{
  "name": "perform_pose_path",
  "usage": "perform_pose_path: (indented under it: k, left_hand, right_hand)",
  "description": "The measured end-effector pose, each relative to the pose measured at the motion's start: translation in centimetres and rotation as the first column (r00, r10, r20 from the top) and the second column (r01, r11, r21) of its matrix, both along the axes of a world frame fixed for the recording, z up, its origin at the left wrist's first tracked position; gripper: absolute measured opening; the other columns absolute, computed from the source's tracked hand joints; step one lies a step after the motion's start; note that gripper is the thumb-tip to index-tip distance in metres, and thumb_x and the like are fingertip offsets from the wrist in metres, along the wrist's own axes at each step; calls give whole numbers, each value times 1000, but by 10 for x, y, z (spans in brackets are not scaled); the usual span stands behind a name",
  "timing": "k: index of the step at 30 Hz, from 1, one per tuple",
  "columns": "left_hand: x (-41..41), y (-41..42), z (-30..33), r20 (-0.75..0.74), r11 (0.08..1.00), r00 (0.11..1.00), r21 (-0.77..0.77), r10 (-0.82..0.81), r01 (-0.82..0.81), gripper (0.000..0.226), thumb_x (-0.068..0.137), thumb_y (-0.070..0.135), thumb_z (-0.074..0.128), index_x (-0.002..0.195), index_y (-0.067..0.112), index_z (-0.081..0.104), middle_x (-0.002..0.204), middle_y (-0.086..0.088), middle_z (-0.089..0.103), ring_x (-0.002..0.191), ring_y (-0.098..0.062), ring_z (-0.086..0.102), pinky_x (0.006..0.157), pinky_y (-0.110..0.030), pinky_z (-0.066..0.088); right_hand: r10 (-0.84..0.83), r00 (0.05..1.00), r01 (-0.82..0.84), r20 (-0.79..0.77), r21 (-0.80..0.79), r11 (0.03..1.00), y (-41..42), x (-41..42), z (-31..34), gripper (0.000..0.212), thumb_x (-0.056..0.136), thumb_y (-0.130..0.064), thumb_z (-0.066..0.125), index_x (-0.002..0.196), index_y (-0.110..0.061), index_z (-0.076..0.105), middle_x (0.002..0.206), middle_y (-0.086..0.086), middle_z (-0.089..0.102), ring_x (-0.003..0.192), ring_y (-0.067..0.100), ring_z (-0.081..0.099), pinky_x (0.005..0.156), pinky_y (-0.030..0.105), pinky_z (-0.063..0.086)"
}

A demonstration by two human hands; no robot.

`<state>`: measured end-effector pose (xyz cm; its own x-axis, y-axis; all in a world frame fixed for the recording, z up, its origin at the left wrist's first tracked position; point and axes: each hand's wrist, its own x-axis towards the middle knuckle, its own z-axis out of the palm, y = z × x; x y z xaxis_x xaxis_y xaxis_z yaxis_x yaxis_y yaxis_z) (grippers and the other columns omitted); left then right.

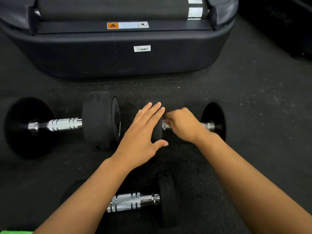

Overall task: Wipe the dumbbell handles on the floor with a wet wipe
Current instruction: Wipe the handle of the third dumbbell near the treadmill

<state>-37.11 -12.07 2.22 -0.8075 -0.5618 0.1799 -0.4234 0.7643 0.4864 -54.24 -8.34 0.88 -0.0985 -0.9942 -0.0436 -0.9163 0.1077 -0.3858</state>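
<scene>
Three black dumbbells with chrome handles lie on the dark floor. My left hand (143, 130) rests flat, fingers spread, on the left weight of the right dumbbell (213, 119). My right hand (182, 124) is closed around that dumbbell's chrome handle, with a bit of white wipe (166, 123) showing at its fingers. The left dumbbell (64, 124) lies beside it with its handle bare. A third dumbbell (135, 201) lies nearer me, partly hidden under my left forearm.
The black base of a treadmill (118, 53) stands just behind the dumbbells. A dark object (287, 22) sits at the far right. A green thing (15, 232) peeks in at the bottom left corner. The speckled rubber floor (253, 98) stretches to the right.
</scene>
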Motion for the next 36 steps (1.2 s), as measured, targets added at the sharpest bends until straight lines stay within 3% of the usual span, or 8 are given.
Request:
perform_pose_path:
  k: [3, 6, 10, 20, 26, 30, 33, 36]
  left_hand:
    - [1, 2, -2, -11, 1000, 1000, 1, -1, 1, 89, 76, 37, 71, 147, 23, 18, 154, 14, 9, 140, 0, -7, 112, -17, -10]
    - [0, 3, -2, -10, 1000, 1000, -11, -1, 1, 89, 76, 36, 72, 147, 23, 19, 154, 13, 10, 141, -1, -6, 114, -20, -7]
    - [2, 3, 0, 18, 1000, 1000, 3, -1, 1, 91, 76, 38, 71, 147, 26, 15, 154, 16, 6, 139, 2, -10, 111, -17, -10]
    - [0, 4, 1, 33, 1000, 999, -8, 2, -2, 90, 76, 40, 70, 146, 27, 14, 154, 17, 5, 139, 4, -11, 111, -15, -11]
    - [1, 3, 0, 27, 1000, 1000, -2, 4, -4, 91, 75, 40, 71, 146, 25, 17, 154, 15, 8, 139, 3, -8, 111, -15, -10]
    - [0, 4, 0, 28, 1000, 1000, -12, 3, -2, 91, 76, 40, 70, 147, 26, 15, 155, 16, 6, 139, 3, -9, 111, -15, -11]
    - [0, 2, 2, 43, 1000, 999, -7, 3, -3, 91, 77, 40, 69, 146, 27, 13, 154, 17, 4, 139, 4, -10, 110, -13, -12]
    - [1, 3, 2, 46, 1000, 999, -6, -3, 3, 90, 77, 40, 69, 146, 28, 12, 154, 17, 4, 139, 4, -11, 109, -12, -13]
  right_hand:
    - [11, 997, 1, 73, -165, 986, 20, -9, -5, 21, 90, -12, 55, 104, -6, 69, 102, 9, 70, 94, 25, 65, 83, 38, 50]
    - [-1, 999, 9, 46, -180, 984, 13, 2, -12, 19, 88, -10, 57, 101, -4, 70, 98, 13, 70, 90, 31, 65, 79, 43, 51]
    - [79, 997, -80, -15, -294, 953, 31, 3, -22, 29, 83, -10, 56, 108, -1, 67, 109, 13, 68, 100, 25, 65, 100, 41, 41]
    - [-49, 999, 40, -8, -447, 894, 42, 6, -36, 31, 80, -7, 60, 109, -1, 67, 110, 14, 67, 104, 29, 64, 98, 50, 41]
    - [15, 996, -49, -87, -403, 914, 49, 12, -39, 33, 81, -4, 57, 114, 0, 64, 116, 15, 65, 110, 30, 59, 103, 44, 33]
    - [-145, 989, 145, 19, -273, 951, 32, 0, -28, 15, 83, 3, 56, 91, -3, 67, 89, 12, 69, 85, 29, 65, 107, 26, 26]
    - [-111, 994, 106, -9, -215, 971, 24, -1, -28, 12, 86, -4, 56, 90, -8, 67, 87, 7, 68, 83, 29, 63, 92, 42, 44]
    - [-200, 977, 206, 77, -86, 975, 21, -17, -12, 18, 92, -18, 52, 92, -10, 68, 85, 11, 68, 84, 28, 62, 79, 41, 49]
